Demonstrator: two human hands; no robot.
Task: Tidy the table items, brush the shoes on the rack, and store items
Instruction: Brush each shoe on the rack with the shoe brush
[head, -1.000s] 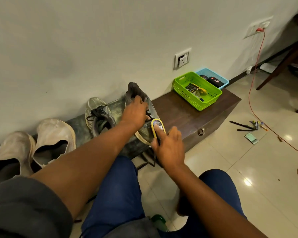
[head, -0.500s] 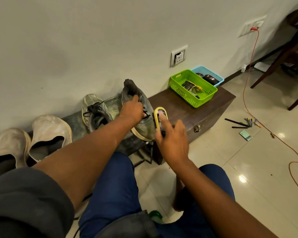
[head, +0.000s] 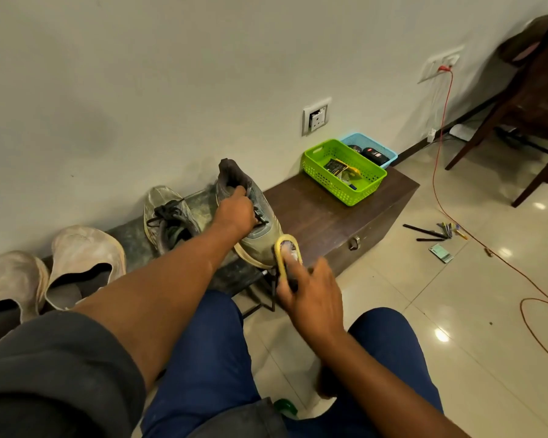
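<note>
A dusty grey sneaker (head: 260, 229) stands tilted on the low dark shoe rack (head: 130, 245), toe toward me. My left hand (head: 234, 213) grips it at the laces and tongue. My right hand (head: 310, 295) holds a yellow-rimmed shoe brush (head: 287, 252) against the sneaker's toe and sole edge. Its mate, another grey sneaker (head: 168, 219) with black laces, lies on the rack to the left. Two pale slip-on shoes (head: 83, 263) sit farther left.
A dark wooden box (head: 336, 216) beside the rack carries a green basket (head: 345, 172) and a blue basket (head: 370, 150) with small items. Pens and a card (head: 437, 235) lie on the tiled floor. An orange cable (head: 440, 172) runs from the wall socket. A wooden chair (head: 532, 105) stands at right.
My right hand has drawn the brush down from the sneaker's side to its toe edge. My left hand keeps its hold on the sneaker.
</note>
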